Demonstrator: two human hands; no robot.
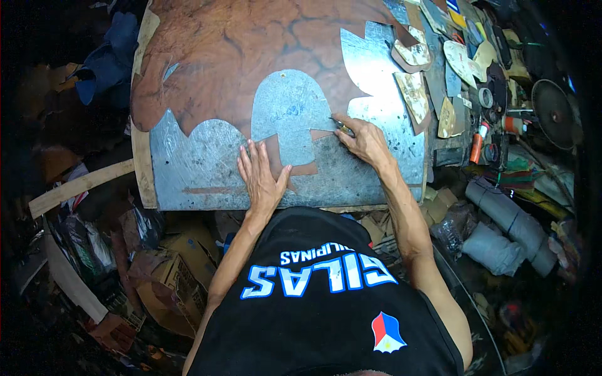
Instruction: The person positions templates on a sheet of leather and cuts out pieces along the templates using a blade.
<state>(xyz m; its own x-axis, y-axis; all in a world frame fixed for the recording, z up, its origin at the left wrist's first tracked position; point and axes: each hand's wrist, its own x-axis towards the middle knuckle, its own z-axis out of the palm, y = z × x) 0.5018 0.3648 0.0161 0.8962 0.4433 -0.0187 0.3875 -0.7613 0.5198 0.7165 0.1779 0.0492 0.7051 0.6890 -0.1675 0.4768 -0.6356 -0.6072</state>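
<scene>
The worktop (pixel 389 166) is faced with scuffed grey metal, scratched and spotted, with a pale wooden strip (pixel 144 169) along its left edge. A brown sheet (pixel 207 62), marbled with darker veins, covers most of the far half, and its scalloped near border leaves the metal bare along the near edge and the right side. Flat cut-out pieces (pixel 412 97) lie at the right edge. Past that edge are more shapes, a tape roll (pixel 485 97), an orange-and-white tube (pixel 480 143) and a dark round disc (pixel 555 114). The room is dim and crowded: blue material (pixel 110 56) beyond the left edge, a cardboard box (pixel 172 282) below the near left corner, a grey roll (pixel 511 219) off the near right corner.

The grey template (pixel 288 106) lies flat on the brown sheet, about midway between the left and right edges. Its long axis runs nearly square to the near edge, the far end leaning slightly left. The rounded end points to the far edge, the narrow tab to the near edge.

The left hand (pixel 262 178) lies palm down, fingers somewhat spread, left of the tab. The right hand (pixel 367 141) grips a small tool (pixel 343 127), its dark tip at the template's right side.
</scene>
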